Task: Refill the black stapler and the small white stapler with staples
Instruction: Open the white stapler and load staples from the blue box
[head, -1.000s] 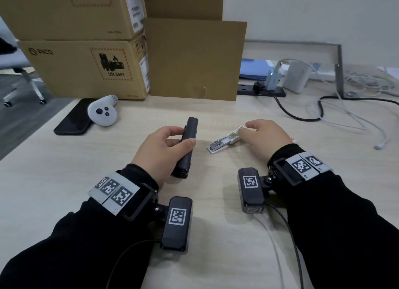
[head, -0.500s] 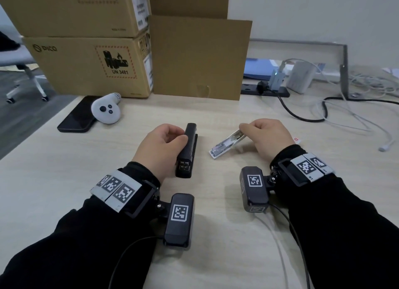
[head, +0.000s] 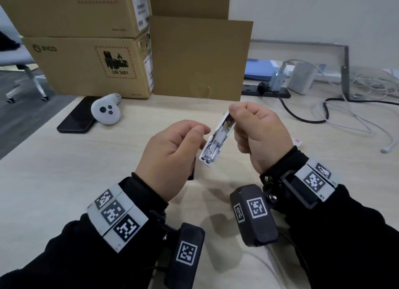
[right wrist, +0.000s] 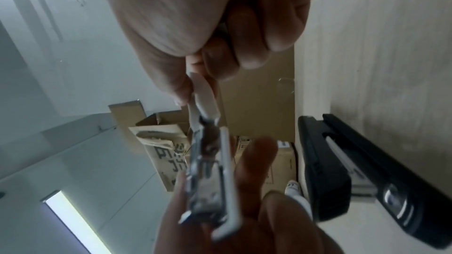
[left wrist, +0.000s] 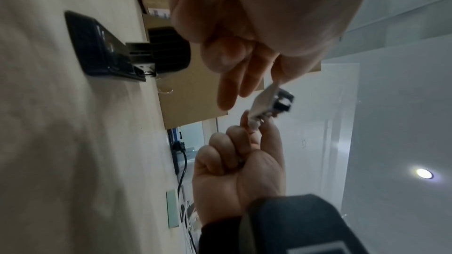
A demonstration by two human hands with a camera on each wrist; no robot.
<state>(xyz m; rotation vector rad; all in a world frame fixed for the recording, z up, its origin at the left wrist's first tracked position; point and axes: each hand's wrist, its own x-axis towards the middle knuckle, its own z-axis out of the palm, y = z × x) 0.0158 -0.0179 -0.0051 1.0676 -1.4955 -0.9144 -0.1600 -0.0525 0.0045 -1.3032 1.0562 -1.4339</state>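
Observation:
My right hand [head: 232, 118] pinches the top end of the small white stapler [head: 218, 140] and holds it tilted above the table, its metal magazine showing. My left hand [head: 201, 133] is right beside it. In the left wrist view its thumb touches the stapler's [left wrist: 266, 101] near end, while the index and middle fingers stretch alongside with a small gap. The black stapler [left wrist: 97, 49] lies opened on the table under my left hand. Only a sliver of the black stapler [head: 191, 174] shows in the head view. It lies at the right in the right wrist view [right wrist: 342, 171].
Stacked cardboard boxes [head: 86, 68] and a cardboard sheet [head: 198, 57] stand at the back. A black phone [head: 77, 116] and a white controller [head: 105, 112] lie at the back left. A power strip [head: 265, 91] and loose cables [head: 323, 111] are on the right. A small red-and-white item [head: 297, 140] lies behind my right wrist.
My left hand let go of the black stapler, which stays on the table, and moved to the white stapler. My right hand lifted the white stapler off the table.

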